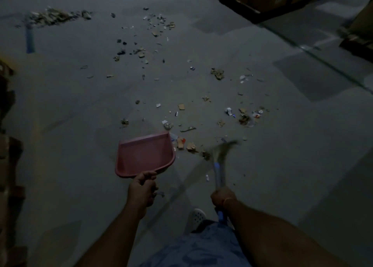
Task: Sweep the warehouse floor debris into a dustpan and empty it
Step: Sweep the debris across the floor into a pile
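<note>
Pink plastic dustpan [145, 155] hangs low, gripped at its near edge by the left hand [142, 189]; the right hand [223, 198] grips the blurred blue-handled broom [219, 165] beside scattered cardboard-and-paper debris [187, 143] on the grey floor [70, 105].

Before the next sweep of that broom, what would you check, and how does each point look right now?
1. Left hand grips the pink dustpan: ok.
2. Right hand grips the broom: ok.
3. Dustpan lip flat on the floor: cannot tell.
4. Cardboard scraps lie between bristles and dustpan: ok.
5. Dustpan has room: ok, looks empty.
6. All debris within this stroke: not ok, the far pile lies well beyond it.
</note>
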{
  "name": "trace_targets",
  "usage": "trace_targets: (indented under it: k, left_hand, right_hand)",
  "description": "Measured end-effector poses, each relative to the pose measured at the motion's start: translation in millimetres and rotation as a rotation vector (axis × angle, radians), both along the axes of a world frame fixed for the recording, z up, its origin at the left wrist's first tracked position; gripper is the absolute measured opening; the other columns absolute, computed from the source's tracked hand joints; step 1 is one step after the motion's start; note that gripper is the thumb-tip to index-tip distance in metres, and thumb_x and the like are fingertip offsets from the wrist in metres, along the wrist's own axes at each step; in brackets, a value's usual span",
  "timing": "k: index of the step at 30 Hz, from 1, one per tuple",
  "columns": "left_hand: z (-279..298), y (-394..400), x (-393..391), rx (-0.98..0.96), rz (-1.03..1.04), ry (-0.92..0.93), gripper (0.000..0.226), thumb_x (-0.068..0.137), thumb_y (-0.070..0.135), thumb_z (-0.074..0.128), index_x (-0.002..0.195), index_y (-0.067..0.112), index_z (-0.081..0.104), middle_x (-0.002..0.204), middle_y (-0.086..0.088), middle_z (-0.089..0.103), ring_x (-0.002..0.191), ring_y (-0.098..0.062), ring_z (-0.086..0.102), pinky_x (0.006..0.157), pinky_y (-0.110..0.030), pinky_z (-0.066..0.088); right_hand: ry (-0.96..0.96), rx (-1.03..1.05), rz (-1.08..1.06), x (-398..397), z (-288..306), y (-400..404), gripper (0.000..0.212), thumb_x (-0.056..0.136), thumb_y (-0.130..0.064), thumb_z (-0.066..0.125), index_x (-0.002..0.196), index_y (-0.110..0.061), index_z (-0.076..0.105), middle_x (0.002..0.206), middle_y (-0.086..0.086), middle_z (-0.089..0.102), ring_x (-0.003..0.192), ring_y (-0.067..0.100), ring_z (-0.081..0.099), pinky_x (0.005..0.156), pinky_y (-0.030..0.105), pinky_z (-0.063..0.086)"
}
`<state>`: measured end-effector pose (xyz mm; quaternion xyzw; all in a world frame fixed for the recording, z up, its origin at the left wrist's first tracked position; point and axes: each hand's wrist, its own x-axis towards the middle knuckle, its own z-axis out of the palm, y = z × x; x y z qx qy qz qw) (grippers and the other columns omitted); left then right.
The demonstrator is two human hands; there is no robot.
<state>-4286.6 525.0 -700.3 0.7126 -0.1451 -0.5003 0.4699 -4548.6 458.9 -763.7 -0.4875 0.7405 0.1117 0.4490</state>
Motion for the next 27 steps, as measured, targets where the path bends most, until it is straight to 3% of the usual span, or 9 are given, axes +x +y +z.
trace_targets:
  k: [4,7,14,17,20,24,27]
  left_hand:
    - [-0.4,-35.8,-7.8,0.020,-0.059,-0.012,0.024,0.090,-0.009,0.050,0.101,0.007,0.064,0.067,-0.013,0.054,0.044,-0.014,0.037,0.042,-0.016,0.025]
    - [2.4,-60.9,-14.9,0.019,-0.131,-0.003,0.026,0.089,-0.011,0.048,0.099,0.008,0.064,0.067,-0.013,0.054,0.044,-0.013,0.035,0.042,-0.016,0.024]
    - [9.4,-113.8,-17.8,-0.022,-0.321,0.023,0.026,0.087,-0.013,0.047,0.102,0.003,0.063,0.066,-0.014,0.052,0.042,-0.013,0.035,0.045,-0.016,0.024]
    - [6.8,-122.1,-13.5,-0.031,-0.441,0.069,0.025,0.086,-0.011,0.049,0.102,0.004,0.061,0.063,-0.013,0.050,0.039,-0.011,0.031,0.045,-0.015,0.023]
    - [7.2,-127.0,-3.0,-0.043,-0.572,0.110,0.024,0.084,-0.010,0.051,0.099,0.006,0.061,0.061,-0.011,0.047,0.039,-0.011,0.030,0.044,-0.014,0.023]
    - [10.0,-132.1,22.9,-0.048,-0.703,0.135,0.026,0.090,-0.014,0.047,0.097,0.007,0.060,0.059,-0.010,0.049,0.040,-0.010,0.029,0.043,-0.014,0.023]
    - [8.3,-129.9,47.9,-0.063,-0.754,0.145,0.026,0.090,-0.014,0.046,0.099,0.006,0.060,0.060,-0.012,0.050,0.039,-0.010,0.029,0.042,-0.013,0.024]
  right_hand:
    - [-0.127,-0.012,-0.056,-2.6,4.0,-31.0,0.019,0.091,-0.013,0.058,0.105,-0.012,0.071,0.099,0.012,0.067,0.074,0.026,0.065,0.057,0.027,0.058]
    - [-0.203,-0.051,-0.081,-10.4,6.0,-35.5,0.030,0.088,-0.003,0.051,0.099,-0.019,0.074,0.084,0.010,0.065,0.057,0.021,0.059,0.039,0.019,0.044]
    - [-0.267,-0.147,-0.357,-15.8,1.8,-19.2,0.034,0.087,0.004,0.048,0.093,-0.020,0.072,0.082,0.018,0.064,0.051,0.024,0.049,0.045,0.025,0.043]
    - [-0.212,-0.185,-0.487,-13.2,3.4,-2.9,0.032,0.086,0.004,0.050,0.095,-0.018,0.071,0.081,0.015,0.063,0.054,0.025,0.054,0.044,0.026,0.047]
    - [-0.149,-0.215,-0.661,0.7,4.3,21.1,0.028,0.085,0.002,0.053,0.092,-0.018,0.071,0.090,0.015,0.067,0.069,0.029,0.065,0.059,0.034,0.059]
    - [-0.045,-0.192,-0.794,32.6,0.9,65.1,0.019,0.085,-0.006,0.057,0.087,-0.020,0.070,0.101,0.013,0.071,0.092,0.034,0.068,0.085,0.043,0.059]
    - [0.088,-0.099,-0.713,61.8,-2.6,101.2,0.020,0.091,-0.019,0.056,0.103,-0.015,0.073,0.114,0.009,0.069,0.103,0.031,0.065,0.092,0.034,0.054]
